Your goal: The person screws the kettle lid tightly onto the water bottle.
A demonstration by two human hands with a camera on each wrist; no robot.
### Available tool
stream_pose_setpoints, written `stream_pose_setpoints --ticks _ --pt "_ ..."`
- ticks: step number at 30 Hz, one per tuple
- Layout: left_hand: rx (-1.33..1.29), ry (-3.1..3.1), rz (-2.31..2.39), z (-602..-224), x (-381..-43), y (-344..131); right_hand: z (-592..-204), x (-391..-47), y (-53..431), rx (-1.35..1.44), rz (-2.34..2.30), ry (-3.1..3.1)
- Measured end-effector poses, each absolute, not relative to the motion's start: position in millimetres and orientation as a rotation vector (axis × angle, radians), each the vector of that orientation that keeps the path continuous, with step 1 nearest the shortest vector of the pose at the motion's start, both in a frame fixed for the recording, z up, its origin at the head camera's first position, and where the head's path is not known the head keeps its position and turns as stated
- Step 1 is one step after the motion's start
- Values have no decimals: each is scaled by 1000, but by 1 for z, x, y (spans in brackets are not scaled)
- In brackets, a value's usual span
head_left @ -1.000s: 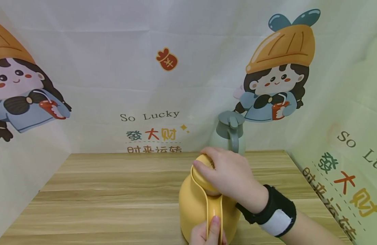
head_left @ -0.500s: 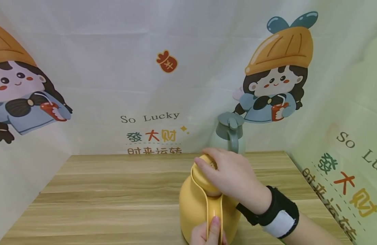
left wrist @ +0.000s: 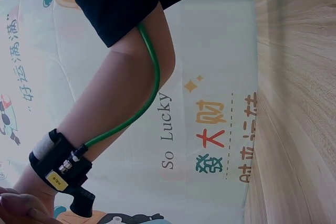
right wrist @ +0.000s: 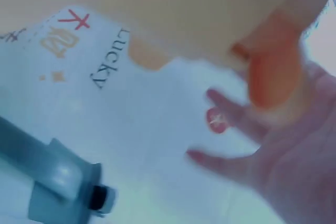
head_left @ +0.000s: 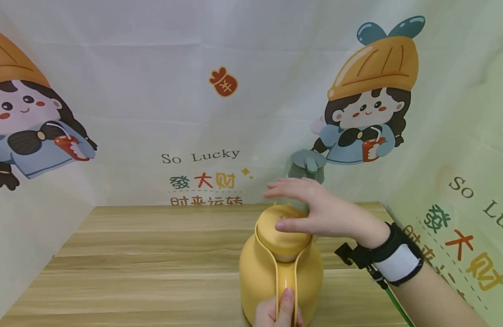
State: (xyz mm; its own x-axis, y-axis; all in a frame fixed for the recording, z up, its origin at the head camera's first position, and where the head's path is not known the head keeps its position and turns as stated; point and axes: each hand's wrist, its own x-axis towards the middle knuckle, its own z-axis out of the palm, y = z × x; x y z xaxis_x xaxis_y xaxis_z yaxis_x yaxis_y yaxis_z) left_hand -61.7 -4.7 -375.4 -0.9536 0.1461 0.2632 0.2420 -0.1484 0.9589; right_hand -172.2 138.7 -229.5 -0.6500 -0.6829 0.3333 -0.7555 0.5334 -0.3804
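A yellow thermos jug [head_left: 255,281] stands upright on the wooden table, its round yellow lid [head_left: 281,243] on top. My left hand [head_left: 277,311] grips the jug's handle [head_left: 286,274] low down, thumb lying along it. Over the lid hovers my right hand [head_left: 321,206], fingers stretched out and thumb apart from them; whether the thumb tip touches the lid I cannot tell. In the right wrist view that same hand [right wrist: 294,166] has its fingers spread, with a blurred yellow-orange shape in front.
Behind the right hand, near the back wall, stands a grey-green jug [head_left: 305,160], partly hidden. Printed cloth walls [head_left: 124,113] border the wooden table [head_left: 153,263]. A green cable [left wrist: 149,98] runs along the arm in the left wrist view.
My right hand has let go of the lid and lifted up and to the right, its fingers now extended. The left hand and the yellow jug have stayed in place.
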Motion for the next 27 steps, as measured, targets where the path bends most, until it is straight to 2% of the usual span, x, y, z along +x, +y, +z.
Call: stream_pose_setpoints --ticks 7,18,27 --pt "-488 -1998 -2252 -375 -62 -5 -228 -195 148 1491 1014 -2519" --pt "-524 -1957 -2165 -376 -61 -3 -248 -220 141 1839 1431 -2429" --pt "-541 -1967 -2171 -377 -61 -5 -256 -227 134 2045 1478 -2369"
